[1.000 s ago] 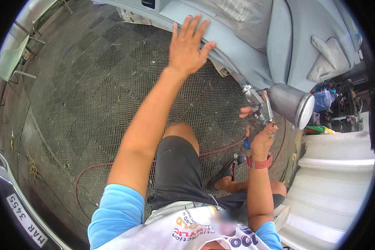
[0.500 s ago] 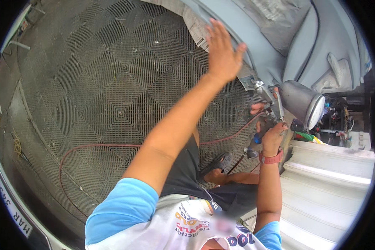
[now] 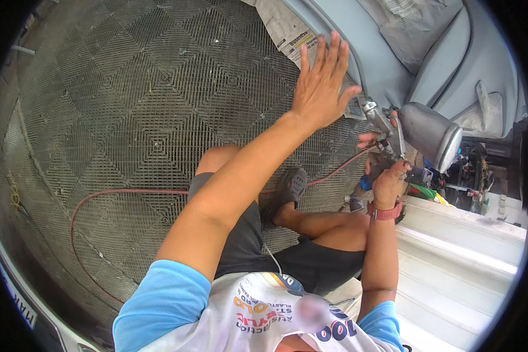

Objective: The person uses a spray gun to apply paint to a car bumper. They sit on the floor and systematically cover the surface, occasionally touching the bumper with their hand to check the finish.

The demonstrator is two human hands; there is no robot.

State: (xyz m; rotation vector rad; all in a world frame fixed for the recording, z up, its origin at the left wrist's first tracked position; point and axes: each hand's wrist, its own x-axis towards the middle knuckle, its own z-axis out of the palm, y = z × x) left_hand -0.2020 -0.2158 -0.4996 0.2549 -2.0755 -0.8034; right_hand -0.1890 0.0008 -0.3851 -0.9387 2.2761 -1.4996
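Observation:
My left hand (image 3: 322, 85) is stretched out, fingers spread, over the edge of a grey car body panel (image 3: 384, 73). Whether its palm touches the panel or hovers, I cannot tell. My right hand (image 3: 388, 183), with a red band at the wrist, is wrapped round the handle of a metal spray gun (image 3: 398, 141). The gun's grey paint cup (image 3: 429, 136) tilts out to the right, and its nozzle end lies close to the panel. Some of the right fingers are hidden behind the gun. Blue and metal fittings (image 3: 361, 186) hang below the handle.
Newspaper sheets (image 3: 281, 32) line the panel's lower edge. A red hose (image 3: 129, 191) loops over the dark ribbed floor mat (image 3: 117, 100) and passes behind my legs. White ridged sheeting (image 3: 457, 252) stands at right, below cluttered parts (image 3: 475, 167). Another vehicle's edge curves along the lower left.
My left hand has turned slightly and its fingers are more spread. My legs have shifted, with a knee now showing beside the left forearm. The right hand still grips the spray gun.

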